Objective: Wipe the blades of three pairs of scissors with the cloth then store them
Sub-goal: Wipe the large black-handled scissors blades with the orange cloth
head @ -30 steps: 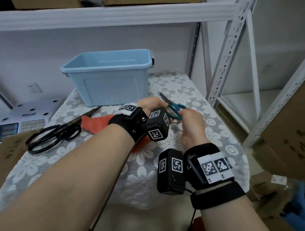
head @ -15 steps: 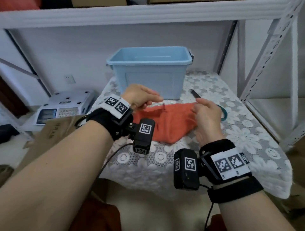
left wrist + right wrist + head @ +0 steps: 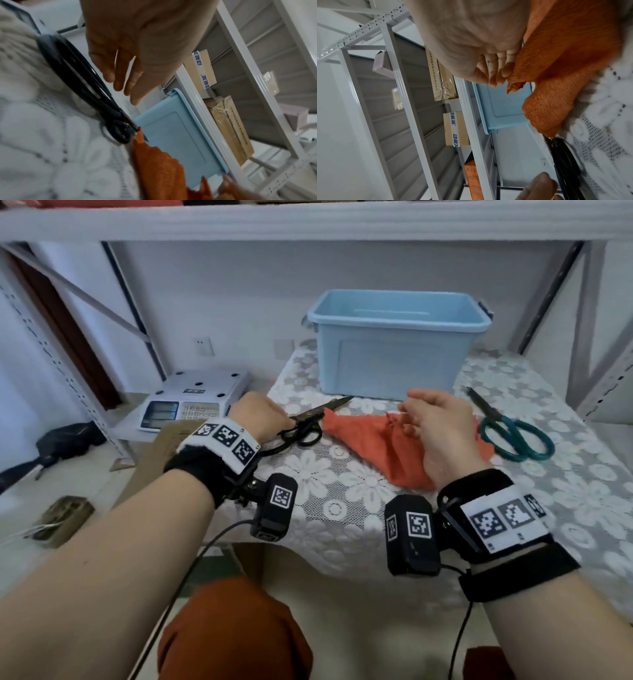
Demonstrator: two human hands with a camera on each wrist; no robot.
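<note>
My right hand (image 3: 435, 436) is nearest to me, above the near part of the orange cloth (image 3: 380, 445). Its fingers (image 3: 494, 75) are loosely bent and hold nothing; in the right wrist view the fingertips are just beside a raised fold of the cloth, and I cannot tell if they touch it. The cloth lies crumpled on the white lace tablecloth (image 3: 342, 501), in front of the blue bin (image 3: 394, 350).

My left hand (image 3: 260, 416) is at the left of the cloth, over the handles of the black scissors (image 3: 301, 429). In the left wrist view the fingers (image 3: 120, 75) are almost straight and relaxed, just above the black handles (image 3: 72, 65), not gripping them. So both my hands are released. The black scissors lie flat on the tablecloth, closed, with the tip pointing toward the bin and the blades just beside the left corner of the cloth, perhaps touching it.

At the right of the cloth lie the teal scissors (image 3: 510, 433), closed, handles near the cloth's right edge, blades pointing away toward the right corner of the bin.

The bin stands behind the cloth, open on top; what is inside I cannot see. To its left, lower than the table, there is a white scale (image 3: 195, 402).
</note>
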